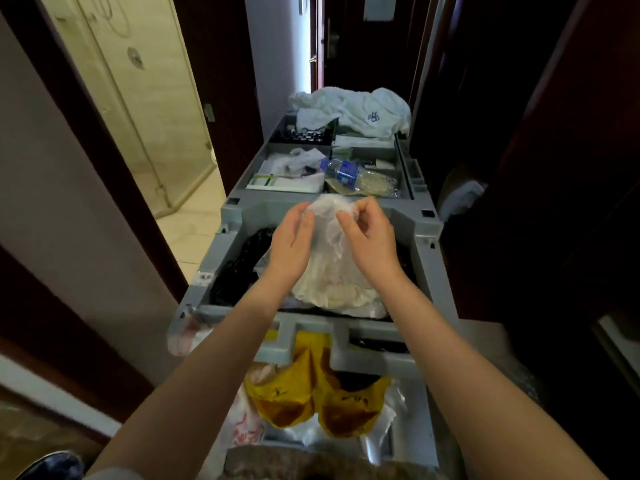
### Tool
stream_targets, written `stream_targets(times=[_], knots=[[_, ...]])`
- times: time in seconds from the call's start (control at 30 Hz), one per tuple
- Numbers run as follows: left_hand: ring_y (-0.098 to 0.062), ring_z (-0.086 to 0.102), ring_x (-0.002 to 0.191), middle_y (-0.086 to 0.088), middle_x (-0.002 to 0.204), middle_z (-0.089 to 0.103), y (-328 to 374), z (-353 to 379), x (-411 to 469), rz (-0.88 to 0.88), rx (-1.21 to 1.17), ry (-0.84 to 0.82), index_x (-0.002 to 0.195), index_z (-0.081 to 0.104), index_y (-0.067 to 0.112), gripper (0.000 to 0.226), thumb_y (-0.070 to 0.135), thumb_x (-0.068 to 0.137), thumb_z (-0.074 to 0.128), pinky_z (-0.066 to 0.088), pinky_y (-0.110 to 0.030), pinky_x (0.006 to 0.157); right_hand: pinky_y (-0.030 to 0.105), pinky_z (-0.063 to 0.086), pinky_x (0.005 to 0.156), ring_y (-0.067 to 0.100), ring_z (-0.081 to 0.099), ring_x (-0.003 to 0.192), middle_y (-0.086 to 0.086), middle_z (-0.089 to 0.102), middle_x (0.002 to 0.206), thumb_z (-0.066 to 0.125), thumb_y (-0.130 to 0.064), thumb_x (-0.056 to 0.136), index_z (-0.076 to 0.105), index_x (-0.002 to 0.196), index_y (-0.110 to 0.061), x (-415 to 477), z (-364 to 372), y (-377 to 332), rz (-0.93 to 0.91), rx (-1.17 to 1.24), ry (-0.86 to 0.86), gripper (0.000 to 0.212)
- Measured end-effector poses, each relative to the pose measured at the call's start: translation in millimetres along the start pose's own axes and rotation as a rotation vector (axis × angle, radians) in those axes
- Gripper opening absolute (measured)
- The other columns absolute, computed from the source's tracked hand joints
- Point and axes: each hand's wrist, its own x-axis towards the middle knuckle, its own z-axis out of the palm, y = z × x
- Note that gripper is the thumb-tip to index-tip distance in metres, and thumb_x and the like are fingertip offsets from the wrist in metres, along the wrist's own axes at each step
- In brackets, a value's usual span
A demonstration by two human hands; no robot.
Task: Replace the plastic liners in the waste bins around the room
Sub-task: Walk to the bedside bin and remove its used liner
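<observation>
Plastic liner (330, 271) — thin, translucent white — hangs bunched over the grey cart (429, 258), pinched at its top by the right hand (369, 237); the left hand (292, 233) lies against it, grip unclear. Pulled apart carelessly, the film could tear — or slip down into the cart.

The grey cart (422, 258) carries a crumpled white towel (353, 109) at its far end, a water bottle (348, 173) lying just beyond the left grip (292, 233) and right grip (369, 233), a white plastic bag (332, 282) held by both over black bags (239, 268) in its bin, and a yellow bag (311, 393) nearer than them.
</observation>
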Motion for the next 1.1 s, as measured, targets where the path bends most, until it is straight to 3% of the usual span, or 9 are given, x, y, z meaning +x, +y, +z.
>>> stream_targets(times=[0.17, 0.3, 0.37, 0.43, 0.5, 0.6, 0.83, 0.97, 1.1], knots=[[0.004, 0.055, 0.089, 0.008, 0.102, 0.059, -57, -2, 53, -0.037, 0.050, -0.008, 0.118, 0.058, 0.010, 0.031, 0.031, 0.102, 0.040, 0.040, -0.007, 0.077, 0.021, 0.037, 0.061, 0.005, 0.041, 0.061, -0.006, 0.044, 0.070, 0.059, -0.019, 0.094, 0.041, 0.076, -0.021, 51, 36, 49, 0.119, 0.012, -0.015, 0.025], [-0.016, 0.056, 0.093, -0.002, 0.099, 0.061, -121, 4, 65, -0.290, 0.081, -0.080, 0.111, 0.059, 0.007, 0.026, 0.024, 0.102, 0.042, 0.040, -0.025, 0.081, 0.036, 0.045, 0.070, 0.017, 0.052, 0.071, -0.001, 0.053, 0.078, 0.055, -0.026, 0.096, 0.048, 0.093, -0.015, 58, 61, 115, 0.274, -0.228, -0.102, 0.014], [-0.023, 0.057, 0.101, -0.007, 0.107, 0.063, -150, 8, 63, -0.419, 0.128, -0.186, 0.114, 0.060, 0.006, 0.029, 0.025, 0.102, 0.041, 0.044, -0.031, 0.090, 0.044, 0.050, 0.080, 0.028, 0.060, 0.091, 0.006, 0.063, 0.100, 0.048, -0.034, 0.098, 0.046, 0.126, -0.019, 56, 66, 143, 0.222, -0.483, -0.248, 0.031], [-0.026, 0.055, 0.114, -0.009, 0.124, 0.060, -166, 10, 60, -0.582, 0.131, -0.268, 0.124, 0.058, 0.012, 0.035, 0.032, 0.102, 0.039, 0.042, -0.040, 0.102, 0.043, 0.049, 0.089, 0.032, 0.060, 0.104, 0.009, 0.061, 0.124, 0.038, -0.041, 0.101, 0.021, 0.151, -0.032, 56, 67, 165, 0.139, -0.704, -0.515, 0.053], [-0.026, 0.049, 0.124, -0.008, 0.139, 0.050, -177, 11, 57, -0.727, 0.130, -0.302, 0.134, 0.051, 0.017, 0.040, 0.037, 0.102, 0.038, 0.038, -0.041, 0.107, 0.040, 0.046, 0.092, 0.031, 0.053, 0.121, 0.007, 0.045, 0.147, 0.028, -0.049, 0.102, 0.003, 0.153, -0.040, 57, 68, 188, 0.118, -0.803, -0.758, 0.058], [-0.028, 0.036, 0.136, -0.010, 0.152, 0.034, -189, 10, 52, -0.834, 0.332, -0.403, 0.147, 0.033, 0.016, 0.050, 0.032, 0.101, 0.042, 0.031, -0.033, 0.109, 0.042, 0.035, 0.109, 0.025, 0.033, 0.141, 0.001, 0.025, 0.159, 0.022, -0.060, 0.098, 0.001, 0.152, -0.043, 55, 68, 220, 0.156, -0.851, -0.981, 0.060], [-0.030, 0.041, 0.133, -0.013, 0.146, 0.042, -190, 23, 29, -1.088, 0.341, -0.360, 0.140, 0.045, 0.010, 0.061, 0.053, 0.099, 0.033, 0.031, -0.035, 0.108, 0.042, 0.033, 0.109, 0.030, 0.033, 0.139, 0.008, 0.034, 0.154, 0.017, -0.064, 0.097, 0.022, 0.151, -0.037, 52, 74, 237, 0.129, -1.025, -1.347, 0.061], [-0.032, 0.058, 0.108, -0.017, 0.117, 0.063, -175, 20, 35, -0.953, 0.600, -0.246, 0.113, 0.062, 0.004, 0.048, 0.041, 0.101, 0.034, 0.043, -0.035, 0.090, 0.042, 0.040, 0.099, 0.033, 0.047, 0.128, 0.011, 0.049, 0.142, 0.018, -0.063, 0.097, 0.032, 0.147, -0.032, 60, 79, 228, 0.054, -0.996, -1.314, 0.060], [-0.027, 0.060, 0.077, -0.011, 0.085, 0.063, -148, 0, 25, -0.756, 0.666, 0.017, 0.092, 0.062, 0.009, 0.033, 0.035, 0.100, 0.043, 0.047, -0.038, 0.067, 0.041, 0.044, 0.089, 0.032, 0.058, 0.109, 0.012, 0.065, 0.118, 0.027, -0.054, 0.099, 0.055, 0.125, -0.018, 69, 82, 198, -0.223, -1.002, -0.965, 0.053]])
